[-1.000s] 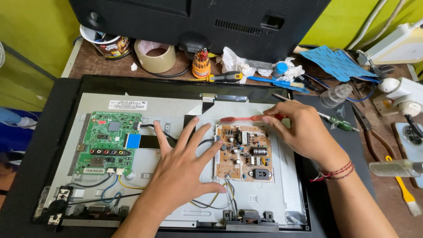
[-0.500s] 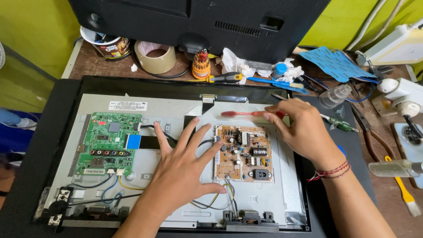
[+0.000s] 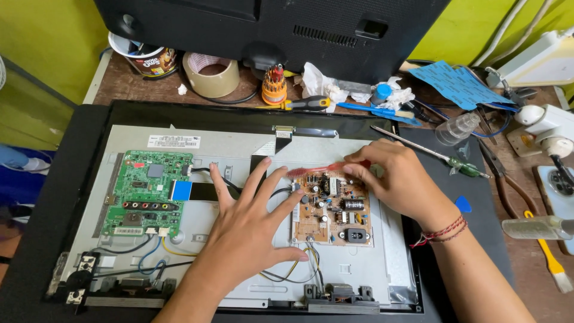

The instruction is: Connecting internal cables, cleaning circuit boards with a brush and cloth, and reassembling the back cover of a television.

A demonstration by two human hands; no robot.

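My right hand (image 3: 402,179) keeps its grip closed on the red brush (image 3: 323,169), whose bristle end now sits lower than a second ago, touching the top edge of the brown power board (image 3: 330,209) at centre frame. My left hand (image 3: 251,230) has not moved: fingers spread flat, holding nothing, pressed on the grey metal panel (image 3: 239,140) between the brown board and the green board (image 3: 147,192) at left.
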